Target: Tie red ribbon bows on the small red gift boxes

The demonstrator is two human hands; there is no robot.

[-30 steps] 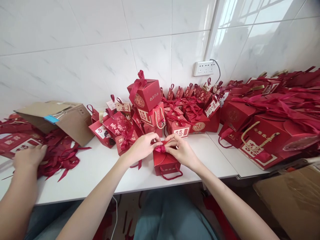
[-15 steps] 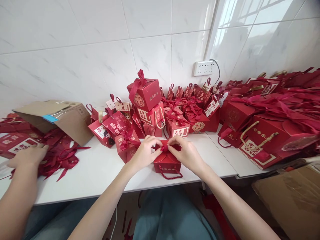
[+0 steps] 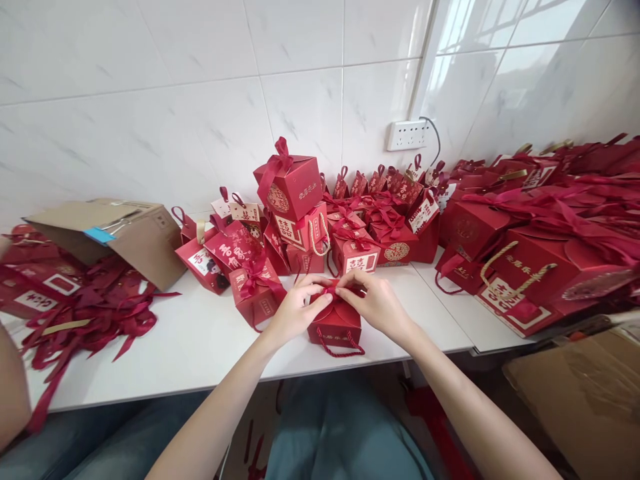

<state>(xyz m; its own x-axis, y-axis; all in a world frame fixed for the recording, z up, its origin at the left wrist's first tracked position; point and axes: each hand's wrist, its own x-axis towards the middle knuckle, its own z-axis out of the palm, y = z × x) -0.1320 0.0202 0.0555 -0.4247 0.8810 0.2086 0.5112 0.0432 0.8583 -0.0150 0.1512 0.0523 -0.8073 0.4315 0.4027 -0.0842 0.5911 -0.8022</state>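
Note:
A small red gift box (image 3: 334,329) with a dark red rope handle on its front stands near the front edge of the white table (image 3: 193,347). Above its lid, my left hand (image 3: 300,303) and my right hand (image 3: 375,301) nearly meet, each pinching the red ribbon (image 3: 332,289) at the top middle. My fingers cover most of the ribbon. Right behind the hands is a red box with a white character label (image 3: 362,263).
Stacked red boxes (image 3: 295,188) rise behind my left hand. More ribboned boxes (image 3: 560,263) crowd the right. On the left lie loose ribbons (image 3: 100,313) by an open cardboard box (image 3: 150,240), with another person's arm (image 3: 11,387) at the edge.
My hands stay at the ribbon, with slight finger movement. The other person's hand has left the boxes on the left, and a ribbon now hangs over the table edge there.

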